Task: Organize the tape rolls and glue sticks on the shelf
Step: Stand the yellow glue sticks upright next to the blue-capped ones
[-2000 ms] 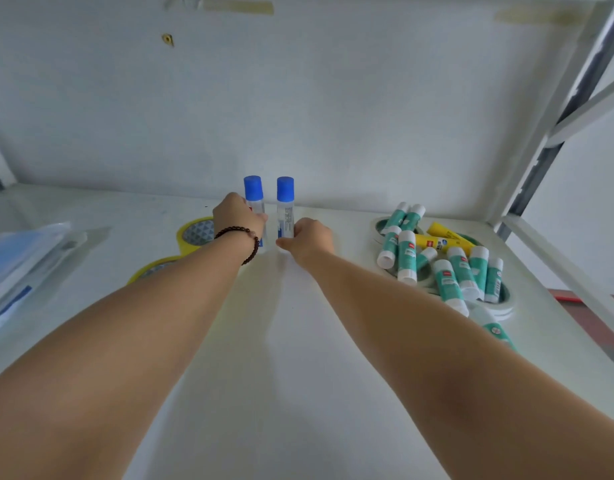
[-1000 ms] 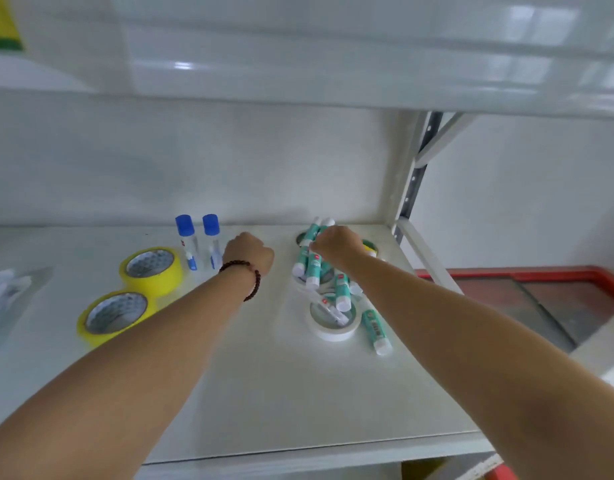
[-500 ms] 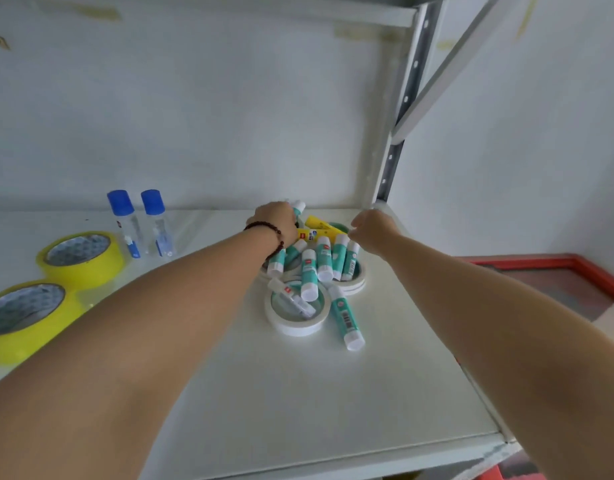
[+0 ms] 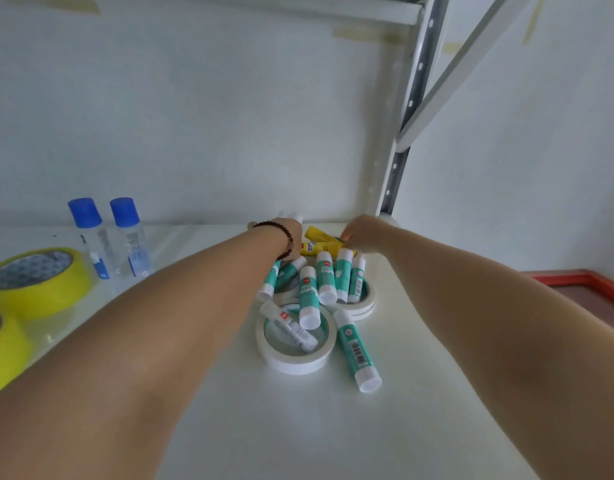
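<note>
Shelf (image 4: 298, 427): white, against a pale wall.
Yellow tape rolls (image 4: 35, 282): flat, far left.
White tape rolls (image 4: 295, 362): flat, centre.
Glue sticks (image 4: 324, 282): heaped across white rolls, long axes mostly front-to-back.
Left hand (image 4: 285, 230), right hand (image 4: 362, 233): at heap's far end; finger state hidden.

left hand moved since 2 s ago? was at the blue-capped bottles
Yes. The left hand has gone rightward, away from the two blue-capped bottles, and is now at the glue stick pile near the shelf post.
</note>
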